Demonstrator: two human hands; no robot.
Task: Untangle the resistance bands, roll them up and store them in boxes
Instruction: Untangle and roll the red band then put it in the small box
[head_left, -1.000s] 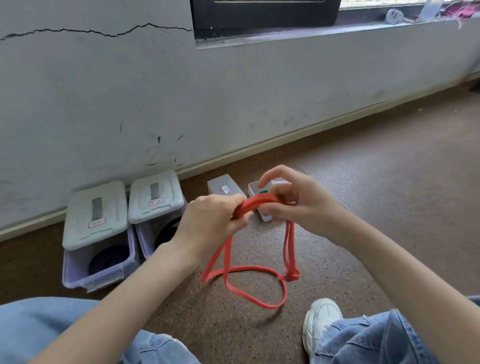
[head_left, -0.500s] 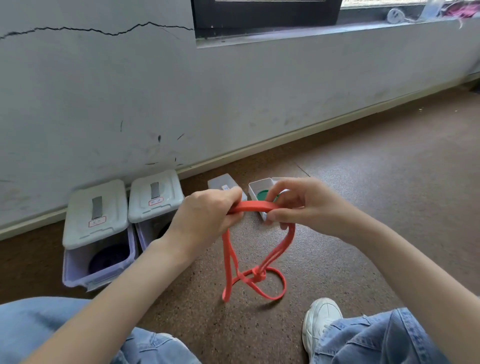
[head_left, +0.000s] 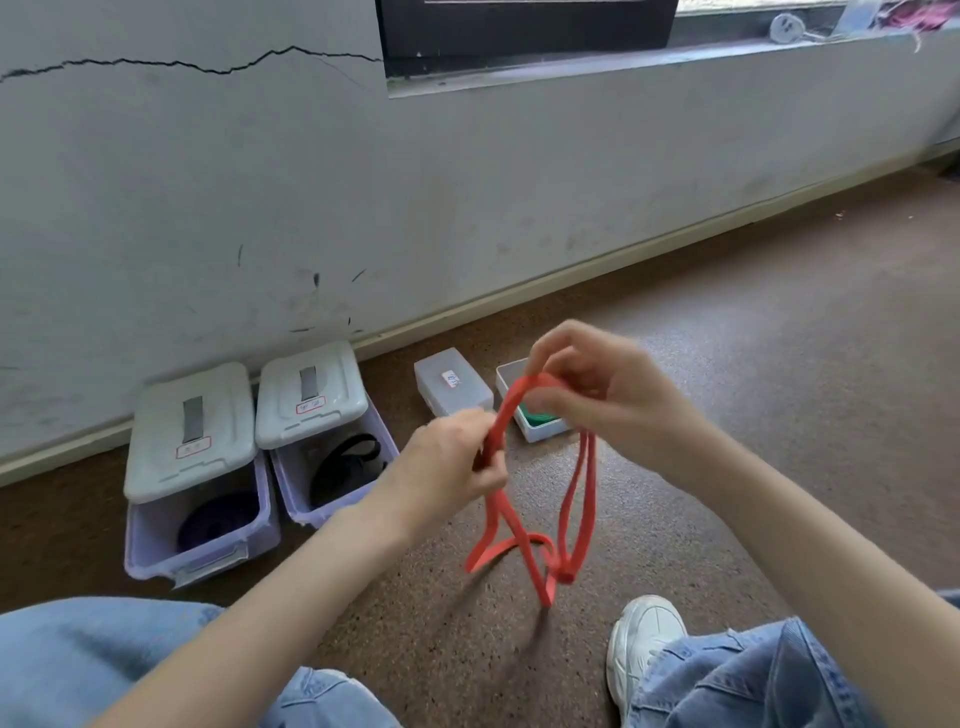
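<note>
Both hands are clamped on the red resistance band (head_left: 524, 499): the left hand (head_left: 457, 462) pinches one side, the right hand (head_left: 597, 384) grips its top. Its knotted lower loops are hung above the floor (head_left: 779, 364), near the open small box (head_left: 537, 426).

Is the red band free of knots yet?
No: the red band held by both hands shows a knot low down, near the floor.

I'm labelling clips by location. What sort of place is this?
Probably a plain indoor room, perhaps a storeroom or gym corner. A person sits on a speckled brown floor beside a cracked grey wall under a window sill, with lidded storage boxes along it.
</note>
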